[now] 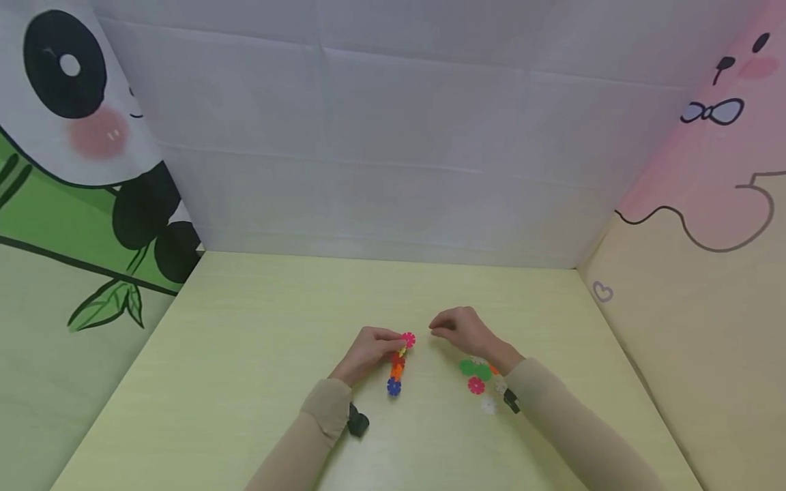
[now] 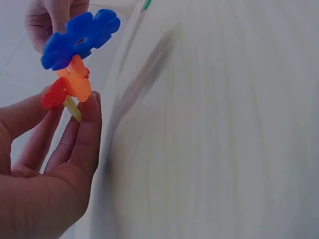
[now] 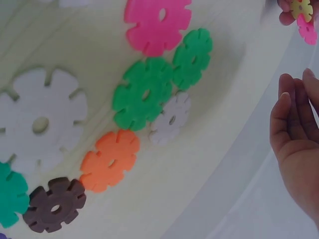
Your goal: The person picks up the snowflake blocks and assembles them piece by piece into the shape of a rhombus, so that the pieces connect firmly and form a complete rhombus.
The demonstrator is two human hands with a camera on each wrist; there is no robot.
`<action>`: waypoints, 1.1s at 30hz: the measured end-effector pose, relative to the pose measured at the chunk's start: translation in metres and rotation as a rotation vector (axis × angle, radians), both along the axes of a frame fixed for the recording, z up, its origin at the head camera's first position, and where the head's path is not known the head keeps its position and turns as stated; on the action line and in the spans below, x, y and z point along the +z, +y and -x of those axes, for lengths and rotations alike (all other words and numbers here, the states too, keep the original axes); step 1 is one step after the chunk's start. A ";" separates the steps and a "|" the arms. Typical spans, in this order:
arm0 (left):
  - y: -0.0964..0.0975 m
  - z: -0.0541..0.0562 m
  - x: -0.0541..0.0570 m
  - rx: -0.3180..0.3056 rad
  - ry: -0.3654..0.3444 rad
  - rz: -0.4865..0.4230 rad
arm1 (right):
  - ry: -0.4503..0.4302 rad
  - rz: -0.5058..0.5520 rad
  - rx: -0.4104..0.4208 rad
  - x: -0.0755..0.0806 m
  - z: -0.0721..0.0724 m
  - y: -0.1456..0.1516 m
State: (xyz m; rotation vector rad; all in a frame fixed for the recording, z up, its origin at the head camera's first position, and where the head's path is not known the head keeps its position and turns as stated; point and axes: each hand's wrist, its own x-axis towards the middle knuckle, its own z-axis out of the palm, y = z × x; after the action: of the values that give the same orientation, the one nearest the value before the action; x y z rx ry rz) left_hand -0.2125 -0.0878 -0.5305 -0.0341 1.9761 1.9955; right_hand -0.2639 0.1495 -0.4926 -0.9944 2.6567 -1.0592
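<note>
My left hand [image 1: 371,353] pinches a chain of slotted plastic snowflake discs above the table. In the head view, its pink disc [image 1: 409,339] is at the far end and its blue disc [image 1: 394,387] at the near end. Between them, the left wrist view shows an orange disc [image 2: 76,82], a red disc [image 2: 55,93] and a yellow disc [image 2: 73,108], the yellow one between thumb and fingers. My right hand [image 1: 463,331] is held up to the right of the chain, fingers loosely bent, with nothing seen in them; a gap separates it from the pink disc.
Loose discs lie on the table under my right forearm: green [image 3: 143,93], pink [image 3: 158,25], orange [image 3: 110,160], brown [image 3: 55,205] and white [image 3: 42,122], with several others. A pale back wall [image 1: 393,170] and printed side walls enclose the table.
</note>
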 end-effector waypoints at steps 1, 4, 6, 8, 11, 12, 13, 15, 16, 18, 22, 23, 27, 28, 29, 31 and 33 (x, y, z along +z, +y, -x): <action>0.000 0.000 -0.001 0.001 -0.002 -0.005 | 0.005 0.002 0.004 0.000 0.000 0.001; 0.000 0.001 -0.002 0.001 -0.005 -0.014 | 0.014 0.007 0.014 0.000 0.001 0.002; 0.000 0.001 -0.002 0.001 -0.005 -0.017 | 0.014 0.012 0.017 0.000 0.000 0.002; 0.000 0.001 -0.002 0.000 -0.003 -0.019 | 0.006 0.015 0.013 0.001 0.000 0.002; 0.000 0.001 -0.002 -0.002 0.002 -0.013 | -0.003 0.007 0.001 -0.003 0.002 0.003; -0.001 0.001 -0.002 -0.002 0.002 -0.014 | -0.001 0.004 0.000 -0.003 0.002 0.004; -0.001 0.001 -0.002 -0.003 0.003 -0.016 | 0.000 0.000 -0.002 -0.003 0.002 0.004; -0.001 0.001 -0.003 -0.003 0.001 -0.017 | 0.008 -0.005 -0.001 -0.003 0.002 0.004; -0.001 0.001 -0.004 -0.002 -0.002 -0.022 | 0.008 -0.008 -0.003 -0.003 0.003 0.005; -0.002 0.001 -0.004 0.001 -0.006 -0.027 | 0.005 -0.013 0.001 0.000 0.002 0.005; -0.002 0.002 -0.005 0.003 -0.006 -0.023 | -0.002 -0.024 0.003 -0.002 0.005 0.010; -0.002 0.002 -0.005 0.004 -0.006 -0.020 | 0.001 -0.029 0.006 -0.002 0.006 0.011; -0.003 0.003 -0.005 0.001 -0.007 -0.015 | -0.010 -0.070 0.009 -0.001 0.008 0.018; -0.003 0.003 -0.005 0.000 -0.008 -0.013 | -0.016 -0.088 0.010 0.000 0.008 0.020; -0.003 0.003 -0.005 -0.001 -0.009 -0.015 | -0.020 -0.111 0.012 0.000 0.009 0.023; -0.003 0.003 -0.006 -0.004 0.000 -0.017 | -0.029 -0.162 0.014 0.001 0.010 0.029; -0.004 0.002 -0.006 -0.008 0.006 -0.023 | -0.041 -0.227 0.014 0.001 0.012 0.036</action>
State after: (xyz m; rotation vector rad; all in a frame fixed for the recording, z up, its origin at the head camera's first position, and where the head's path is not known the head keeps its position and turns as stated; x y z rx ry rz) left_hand -0.2145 -0.0917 -0.5365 -0.0142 1.9535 2.0158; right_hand -0.2757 0.1856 -0.4914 -0.9336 2.6572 -0.7441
